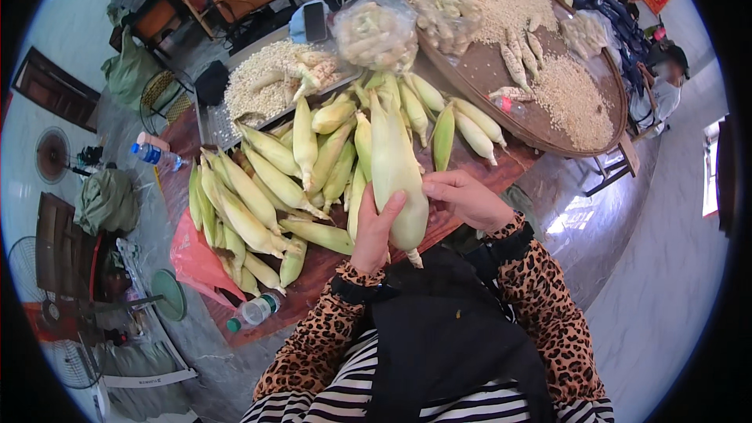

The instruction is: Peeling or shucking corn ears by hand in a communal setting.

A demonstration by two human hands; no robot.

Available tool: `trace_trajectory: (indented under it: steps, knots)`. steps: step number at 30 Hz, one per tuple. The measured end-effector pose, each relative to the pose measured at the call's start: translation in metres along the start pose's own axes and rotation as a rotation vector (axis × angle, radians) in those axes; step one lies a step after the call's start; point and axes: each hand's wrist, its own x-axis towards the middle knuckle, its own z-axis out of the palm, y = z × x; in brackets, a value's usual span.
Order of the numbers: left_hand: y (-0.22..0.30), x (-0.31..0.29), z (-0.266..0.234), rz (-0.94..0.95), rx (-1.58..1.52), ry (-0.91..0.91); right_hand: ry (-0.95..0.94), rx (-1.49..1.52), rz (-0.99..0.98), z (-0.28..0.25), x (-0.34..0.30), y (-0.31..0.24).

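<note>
A large ear of corn (398,164) in its pale green husk stands upright before me, its stalk end down toward my apron. My left hand (377,229) is wrapped round its lower left side, thumb across the husk. At the ear's right edge, my right hand (470,199) is closed, thumb and fingertips pinched against the husk; its curled fingers are partly hidden. Behind and to the left lies a heap of unhusked corn ears (262,180) on the reddish-brown table (313,315). A greener ear (443,138) and paler ones (475,138) lie to the right.
A metal tray (220,121) of loose kernels sits at the back left. Beyond the heap is a bag of cobs (376,35). The round woven tray (470,90) at the right holds kernels and cobs. A red bag (197,257) and clear bottle (257,310) lie near the left edge.
</note>
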Motion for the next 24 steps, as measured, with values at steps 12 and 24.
trace_trajectory:
  steps: [12, 24]
  knots:
    - [-0.001, 0.002, -0.003, 0.03, -0.002, -0.014, 0.024, 0.163, 0.061, -0.003, -0.005, 0.002]
    - [-0.004, 0.006, -0.003, 0.036, 0.039, 0.044, 0.149, -0.112, -0.098, 0.002, -0.004, 0.007]
